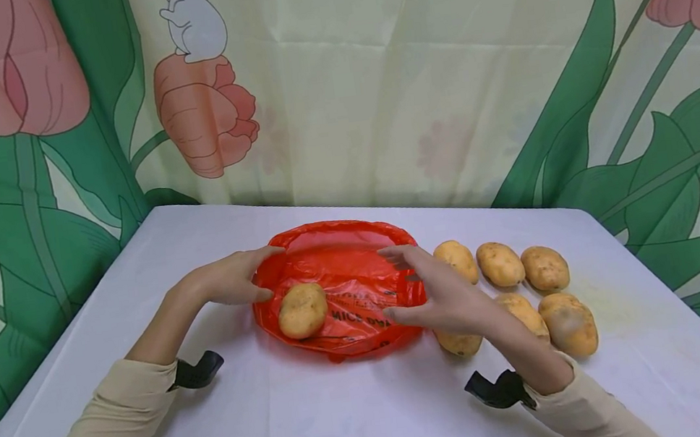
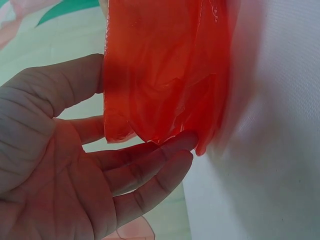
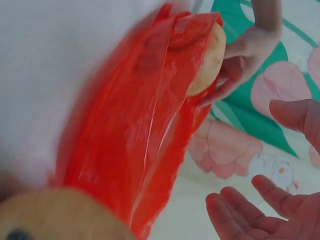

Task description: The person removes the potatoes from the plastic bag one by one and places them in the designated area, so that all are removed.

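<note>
A red plastic bag [image 1: 346, 346] lies spread on the table with its mouth facing up, dark lettering showing inside. One potato [image 1: 302, 312] rests in its left part. At the left rim is my left hand [image 1: 233, 278], thumb and fingers apart; in the left wrist view the fingertips [image 2: 186, 142] lie close against the bag's side, and whether they press on it is unclear. My right hand [image 1: 448, 297] hovers by the right rim with its fingers spread and nothing in them. The right wrist view shows a gap between this hand [image 3: 280, 210] and the bag.
Several loose potatoes [image 1: 546, 269] lie on the white tablecloth [image 1: 323, 426] right of the bag, some partly hidden by my right forearm. Behind the table hangs a curtain [image 1: 375, 99] printed with tulips. Black wrist mounts [image 1: 198, 372] stick out from both sleeves.
</note>
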A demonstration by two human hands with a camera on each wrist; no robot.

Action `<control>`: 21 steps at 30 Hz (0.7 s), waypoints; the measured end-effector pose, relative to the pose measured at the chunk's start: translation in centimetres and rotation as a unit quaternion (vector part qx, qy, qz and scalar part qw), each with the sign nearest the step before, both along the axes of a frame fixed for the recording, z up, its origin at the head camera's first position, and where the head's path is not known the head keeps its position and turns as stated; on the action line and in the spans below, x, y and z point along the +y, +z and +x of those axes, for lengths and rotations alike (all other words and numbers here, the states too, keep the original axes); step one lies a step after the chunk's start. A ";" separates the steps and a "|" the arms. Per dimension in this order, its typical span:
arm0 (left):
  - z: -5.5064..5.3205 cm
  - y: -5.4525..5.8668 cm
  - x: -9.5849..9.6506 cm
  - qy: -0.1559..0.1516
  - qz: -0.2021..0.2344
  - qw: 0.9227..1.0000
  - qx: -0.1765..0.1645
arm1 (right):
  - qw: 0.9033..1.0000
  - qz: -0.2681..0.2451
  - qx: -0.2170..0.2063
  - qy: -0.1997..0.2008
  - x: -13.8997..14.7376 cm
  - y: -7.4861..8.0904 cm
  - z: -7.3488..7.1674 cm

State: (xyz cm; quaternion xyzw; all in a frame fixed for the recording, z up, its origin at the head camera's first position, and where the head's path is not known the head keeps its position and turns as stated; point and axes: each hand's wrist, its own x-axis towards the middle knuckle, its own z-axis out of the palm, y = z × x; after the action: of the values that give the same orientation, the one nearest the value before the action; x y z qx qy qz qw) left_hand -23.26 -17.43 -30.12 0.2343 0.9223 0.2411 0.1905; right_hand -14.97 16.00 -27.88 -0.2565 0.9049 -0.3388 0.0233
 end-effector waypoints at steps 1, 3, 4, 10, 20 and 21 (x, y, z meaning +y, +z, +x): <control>0.0 0.0 0.0 -0.001 0.000 1.000 0.001 | 1.000 -0.001 0.000 0.004 -0.2 0.0 0.0; 0.0 0.0 0.0 -0.003 0.000 1.000 0.005 | 1.000 -0.005 0.001 0.013 -0.7 -0.1 -0.1; 0.0 0.0 0.0 -0.003 -0.001 1.000 0.007 | 1.000 -0.007 0.001 0.017 -1.0 -0.1 -0.2; 0.0 -0.1 0.0 -0.002 -0.003 1.000 0.009 | 0.999 -0.004 -0.023 0.021 -2.4 -0.3 -0.5; 0.0 0.0 -0.1 -0.005 -0.003 1.000 0.012 | 0.999 0.010 -0.042 0.034 -4.9 -0.6 -0.7; 0.0 0.0 -0.1 -0.004 -0.003 1.000 0.011 | 0.998 0.011 -0.043 0.036 -5.1 -0.7 -0.7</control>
State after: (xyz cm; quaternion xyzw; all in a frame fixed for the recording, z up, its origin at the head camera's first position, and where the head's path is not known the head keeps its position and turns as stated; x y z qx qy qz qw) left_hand -23.30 -17.51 -30.16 0.2403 0.9241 0.2347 0.1824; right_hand -15.72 10.87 -28.53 -0.2739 0.8971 -0.3380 0.0769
